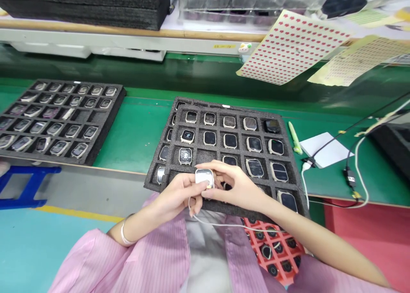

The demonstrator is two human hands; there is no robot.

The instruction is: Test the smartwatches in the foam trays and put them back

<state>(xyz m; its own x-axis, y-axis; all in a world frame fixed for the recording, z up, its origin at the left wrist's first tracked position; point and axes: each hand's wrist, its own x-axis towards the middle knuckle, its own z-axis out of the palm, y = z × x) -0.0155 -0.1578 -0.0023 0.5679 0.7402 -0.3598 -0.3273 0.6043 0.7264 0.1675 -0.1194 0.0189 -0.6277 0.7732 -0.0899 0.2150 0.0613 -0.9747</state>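
Both hands meet over the near edge of a black foam tray [224, 113] whose pockets hold several square smartwatch bodies. My left hand [179, 194] grips a pale watch body [204, 177] from the left, back side up. My right hand [237, 186] pinches the same watch body from the right with its fingertips. A thin white cable [218, 224] hangs from under my hands and runs right across my lap. A second foam tray peeks out beneath the first.
Another black foam tray [105, 113] of watch bodies lies at the left on the green belt. A red tray [275, 246] of small round parts rests on my lap. Sheets of red dot stickers [291, 45], a green pen [294, 137], white paper and cables lie to the right.
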